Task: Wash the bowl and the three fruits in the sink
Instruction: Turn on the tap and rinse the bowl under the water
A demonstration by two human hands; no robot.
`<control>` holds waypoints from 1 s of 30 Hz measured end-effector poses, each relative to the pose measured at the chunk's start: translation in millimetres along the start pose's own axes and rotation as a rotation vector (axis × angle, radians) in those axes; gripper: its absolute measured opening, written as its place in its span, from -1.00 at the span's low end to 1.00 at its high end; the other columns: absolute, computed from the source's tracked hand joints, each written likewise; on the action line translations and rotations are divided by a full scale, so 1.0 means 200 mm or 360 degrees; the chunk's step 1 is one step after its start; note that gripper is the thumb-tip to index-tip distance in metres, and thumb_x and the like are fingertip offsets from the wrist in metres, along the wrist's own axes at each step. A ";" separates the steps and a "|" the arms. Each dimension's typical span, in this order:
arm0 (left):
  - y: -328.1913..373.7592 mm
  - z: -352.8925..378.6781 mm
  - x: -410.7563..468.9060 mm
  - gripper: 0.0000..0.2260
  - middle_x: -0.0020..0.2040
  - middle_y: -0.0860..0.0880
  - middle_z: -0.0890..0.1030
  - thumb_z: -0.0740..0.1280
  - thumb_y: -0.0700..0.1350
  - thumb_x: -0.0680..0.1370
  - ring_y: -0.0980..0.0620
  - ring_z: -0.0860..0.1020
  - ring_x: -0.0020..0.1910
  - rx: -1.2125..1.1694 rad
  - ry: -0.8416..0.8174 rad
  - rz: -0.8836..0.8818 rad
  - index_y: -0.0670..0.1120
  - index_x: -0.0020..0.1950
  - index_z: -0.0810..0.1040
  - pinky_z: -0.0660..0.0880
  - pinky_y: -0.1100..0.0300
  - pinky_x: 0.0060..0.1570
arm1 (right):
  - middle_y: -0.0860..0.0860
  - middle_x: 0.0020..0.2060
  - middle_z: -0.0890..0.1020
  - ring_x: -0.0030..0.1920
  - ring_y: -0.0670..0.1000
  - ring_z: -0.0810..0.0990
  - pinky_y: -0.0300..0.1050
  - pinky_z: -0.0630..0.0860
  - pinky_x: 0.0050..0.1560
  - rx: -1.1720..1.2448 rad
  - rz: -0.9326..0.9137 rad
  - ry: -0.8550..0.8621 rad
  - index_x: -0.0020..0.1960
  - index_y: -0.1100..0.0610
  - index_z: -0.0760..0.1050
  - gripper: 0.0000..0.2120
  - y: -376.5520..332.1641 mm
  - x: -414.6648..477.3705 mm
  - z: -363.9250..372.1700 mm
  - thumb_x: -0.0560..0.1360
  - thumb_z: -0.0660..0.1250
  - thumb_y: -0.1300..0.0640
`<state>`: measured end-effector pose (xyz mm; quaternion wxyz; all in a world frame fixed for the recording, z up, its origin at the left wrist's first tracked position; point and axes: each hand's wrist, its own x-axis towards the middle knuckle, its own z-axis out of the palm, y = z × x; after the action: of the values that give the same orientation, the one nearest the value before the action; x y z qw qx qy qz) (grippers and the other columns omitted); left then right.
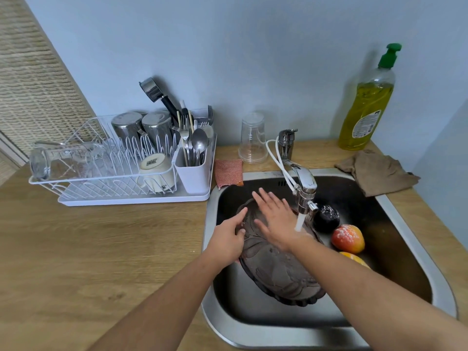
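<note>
- Head view, far left: dish rack (121,173) on the tabletop (101,249), handy for draining.
- Left hand (228,239) pinching the rim of the bowl (278,272), tilting it in the sink (334,172), probably to steady it.
- Right hand (276,219) flat, fingers spread, inside the bowl beside the tap stream (300,221).
- Dark fruit (326,219), red fruit (348,238) and orange fruit (354,258) at the sink's right, seemingly awaiting washing.

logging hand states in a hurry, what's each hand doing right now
left hand: holding the bowl by its rim.
right hand: open, straight fingers laid flat against the bowl's inside.
</note>
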<state>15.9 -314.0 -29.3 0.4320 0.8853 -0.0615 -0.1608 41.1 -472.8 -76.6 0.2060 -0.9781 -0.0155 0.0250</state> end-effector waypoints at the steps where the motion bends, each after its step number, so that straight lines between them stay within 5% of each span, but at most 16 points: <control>1: 0.00 0.00 0.00 -0.51 0.38 0.00 0.46 0.16 -0.21 0.64 0.09 0.56 -0.05 -0.0018 0.0003 -0.0006 0.17 0.50 0.23 0.55 0.40 -0.26 | -0.02 0.56 -0.15 0.55 0.06 -0.03 -0.26 -0.24 0.46 0.0102 0.0084 -0.0008 0.54 -0.11 -0.20 -0.38 0.04 0.00 0.00 0.63 0.09 0.04; 2: 0.00 -0.01 0.01 -0.52 0.36 0.01 0.47 0.16 -0.22 0.64 0.07 0.56 -0.16 -0.0029 0.0010 -0.0009 0.18 0.50 0.23 0.59 0.30 -0.30 | 0.05 0.57 -0.09 0.52 0.12 0.13 -0.30 -0.04 0.49 0.0174 0.0197 -0.0016 0.54 -0.13 -0.21 -0.37 0.09 0.00 -0.01 0.63 0.10 0.06; 3: 0.00 -0.02 0.02 -0.52 0.34 0.01 0.47 0.15 -0.22 0.64 0.04 0.57 -0.21 -0.0027 0.0023 -0.0014 0.19 0.49 0.24 0.62 0.20 -0.28 | 0.11 0.56 -0.04 0.46 0.18 0.27 -0.13 0.18 0.48 0.0151 0.0312 -0.0035 0.52 -0.15 -0.28 -0.34 0.13 -0.01 -0.01 0.62 0.09 0.02; 5: -0.01 -0.02 0.03 -0.51 0.29 -0.01 0.50 0.15 -0.22 0.63 -0.05 0.61 -0.17 0.0010 0.0051 -0.0010 0.21 0.48 0.25 0.64 0.08 -0.20 | 0.17 0.55 -0.05 0.42 0.24 0.30 0.14 0.28 0.40 -0.0081 0.0357 -0.0173 0.48 -0.14 -0.42 -0.25 0.18 -0.06 -0.02 0.59 0.09 -0.07; 10: 0.00 -0.02 0.04 -0.49 0.04 -0.03 0.59 0.14 -0.23 0.63 0.00 0.55 -0.08 0.0241 0.0288 0.0111 0.17 0.52 0.21 0.51 0.19 0.01 | 0.20 0.53 -0.26 0.53 0.20 -0.28 0.07 -0.20 0.52 -0.0363 0.0174 -0.0537 0.55 0.09 -0.28 -0.27 0.27 -0.21 0.09 0.59 0.06 -0.12; 13: 0.03 0.00 0.06 -0.45 0.29 -0.04 0.56 0.14 -0.26 0.61 -0.04 0.55 0.15 0.0447 0.0401 0.0209 0.17 0.53 0.17 0.41 0.24 0.07 | 0.21 0.53 -0.24 0.51 0.21 -0.34 0.13 -0.26 0.48 -0.0300 0.0208 -0.0785 0.56 0.08 -0.23 -0.37 0.24 -0.35 0.17 0.62 -0.08 -0.14; 16: 0.04 0.05 0.07 -0.39 0.50 -0.02 0.33 0.12 -0.30 0.59 -0.06 0.44 0.37 0.0528 0.0426 0.0233 0.18 0.54 0.10 0.41 0.16 0.23 | 0.08 0.56 -0.18 0.54 0.05 -0.27 0.03 -0.25 0.50 0.0359 0.0164 -0.0987 0.56 0.01 -0.16 -0.40 0.08 -0.41 0.19 0.61 -0.13 -0.21; 20: 0.05 0.09 0.09 -0.37 0.44 -0.09 0.41 0.12 -0.33 0.58 -0.10 0.54 0.20 0.0438 0.0537 0.0216 0.16 0.55 0.07 0.50 0.12 0.06 | -0.14 0.54 0.10 0.54 -0.15 -0.03 0.01 -0.11 0.55 0.1177 0.0112 -0.0670 0.46 -0.29 0.12 -0.33 -0.07 -0.39 0.21 0.42 -0.14 -0.50; 23: 0.05 0.06 0.10 -0.41 0.16 -0.09 0.57 0.12 -0.30 0.60 -0.08 0.54 -0.06 0.0319 0.0557 0.0100 0.14 0.55 0.11 0.42 0.22 -0.14 | -0.12 0.54 0.07 0.55 -0.08 -0.06 -0.07 -0.14 0.53 0.0668 0.0069 -0.0555 0.52 -0.16 0.06 -0.50 0.02 -0.40 0.17 0.60 -0.16 -0.21; 25: 0.03 0.04 0.10 -0.47 -0.01 -0.06 0.56 0.12 -0.27 0.62 0.02 0.47 -0.14 0.0231 0.0493 0.0027 0.12 0.54 0.18 0.34 0.31 -0.16 | -0.06 0.56 0.01 0.56 -0.01 -0.09 -0.01 -0.06 0.51 0.0207 0.0132 -0.0472 0.54 -0.11 0.05 -0.42 0.18 -0.39 0.13 0.57 -0.23 -0.26; 30: 0.00 0.05 0.08 -0.55 0.31 -0.09 0.53 0.13 -0.23 0.63 -0.10 0.55 0.17 -0.0009 0.0158 -0.0138 0.12 0.48 0.31 0.49 0.01 0.25 | 0.07 0.55 -0.23 0.53 0.10 -0.31 0.14 -0.16 0.52 -0.0334 0.0312 -0.0253 0.54 -0.10 -0.03 -0.47 0.51 -0.22 0.00 0.61 -0.09 -0.18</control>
<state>27.4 -325.2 -39.5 0.4295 0.8929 -0.0011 -0.1354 -0.3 -567.6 -115.1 0.0975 -0.9860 0.0612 0.1204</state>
